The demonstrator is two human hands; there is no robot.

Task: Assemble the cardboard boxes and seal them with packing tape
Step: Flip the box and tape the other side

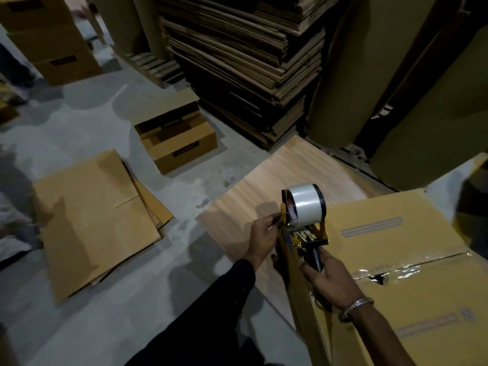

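Observation:
A large cardboard box [412, 262] stands at the lower right, its top flaps closed and a strip of clear tape along the seam. A yellow tape dispenser [303, 223] with a roll of clear tape sits at the box's near-left top corner. My right hand [327, 278] grips its black handle. My left hand [264, 233] pinches the front edge of the dispenser, fingers at the yellow side plate beside the roll.
A wooden board [269, 191] lies on the floor under the box. Flattened cartons [92, 217] lie at the left, a small open box [177, 138] in the middle, stacked boxes [47, 38] at top left, a tall pile of flat cardboard [250, 62] behind.

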